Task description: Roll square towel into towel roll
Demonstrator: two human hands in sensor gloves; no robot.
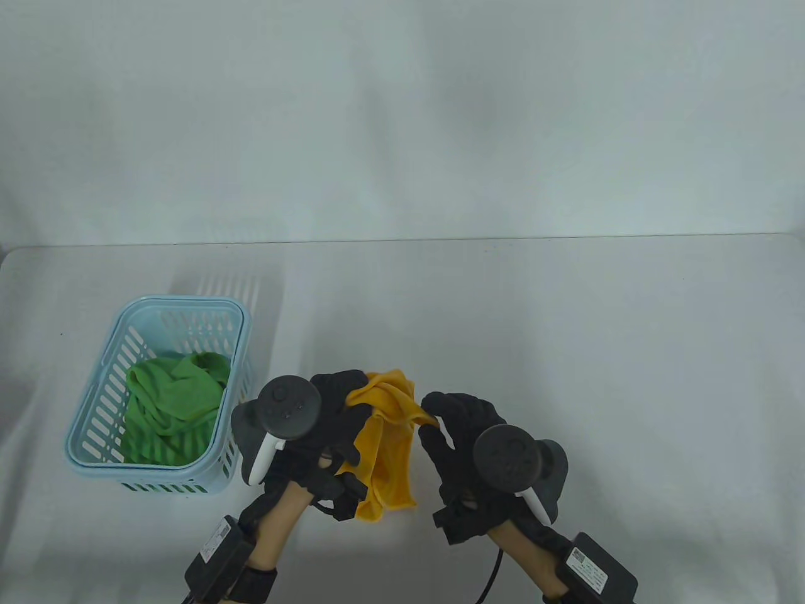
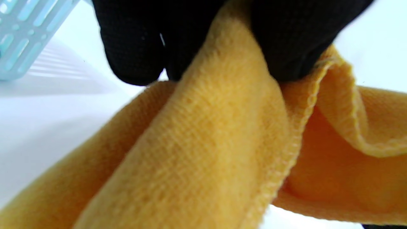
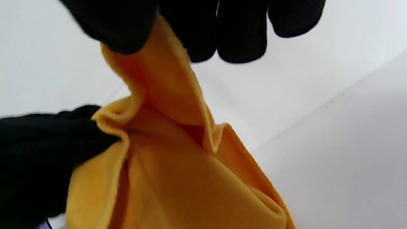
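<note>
So the yellow towel [image 1: 387, 440] is hanging bunched up between both hands, lifted off the table [image 1: 566, 352] near its front edge. Left hand [image 1: 327, 409] pinches one upper edge, right hand [image 1: 459, 428] pinches the other, fingers curled tight on the cloth. Blue basket [image 1: 94, 434] with a green cloth [image 1: 170, 402] sits off to the left.

Yellow towel [image 1: 387, 440]: hanging crumpled between both hands near the table's [image 1: 566, 352] front edge. Left hand [image 1: 327, 415]: gripping its left side. Right hand [image 1: 465, 434]: pinching its upper right edge. Blue basket [image 1: 94, 434]: sitting to the left, holding a green cloth [image 1: 170, 409].
</note>
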